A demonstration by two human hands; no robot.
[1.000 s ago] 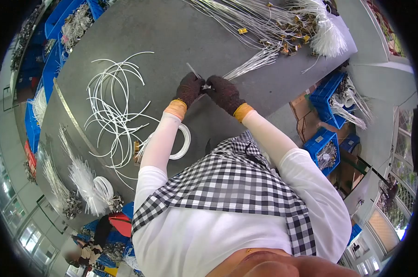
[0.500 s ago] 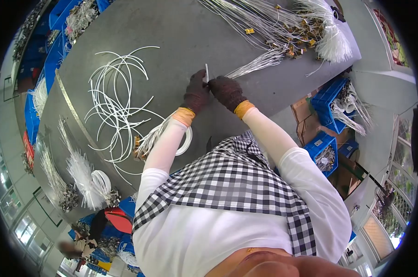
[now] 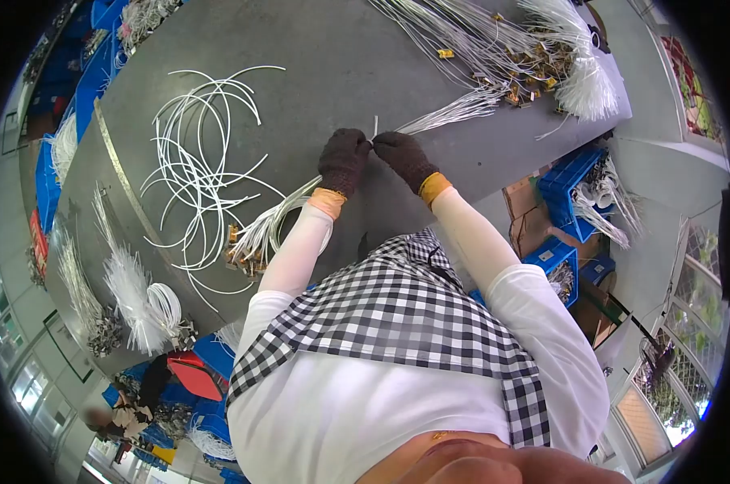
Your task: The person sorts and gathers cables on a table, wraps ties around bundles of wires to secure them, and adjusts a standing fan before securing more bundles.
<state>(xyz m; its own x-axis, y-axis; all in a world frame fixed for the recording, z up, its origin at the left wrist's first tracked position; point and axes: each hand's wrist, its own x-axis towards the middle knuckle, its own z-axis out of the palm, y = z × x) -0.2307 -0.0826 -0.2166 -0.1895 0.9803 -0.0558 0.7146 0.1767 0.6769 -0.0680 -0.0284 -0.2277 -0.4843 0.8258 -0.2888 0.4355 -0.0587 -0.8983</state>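
Both of my hands wear dark knitted gloves and meet fingertip to fingertip over the grey table. My left hand (image 3: 345, 160) is closed in a pinch, and so is my right hand (image 3: 405, 159). Between them a short white wire end (image 3: 375, 123) sticks up; the rest of it is hidden by the gloves. Just beyond my right hand lies a fanned bundle of thin white wires (image 3: 458, 110). Under my left forearm runs a bunch of white cables (image 3: 269, 226) with small metal and yellow connectors (image 3: 244, 256) at its end.
Loose curved white cables (image 3: 195, 161) lie on the table (image 3: 316, 73) to the left. A pile of wires with connectors (image 3: 526, 77) is at the far right. A metal strip (image 3: 123, 173) crosses the left side. Blue bins (image 3: 562, 194) stand beyond the right edge.
The white wire end between my fingertips now shows shorter and slightly further right. Both hands remain together, with my right fingers drawn closer into a pinch. The view has shifted slightly.
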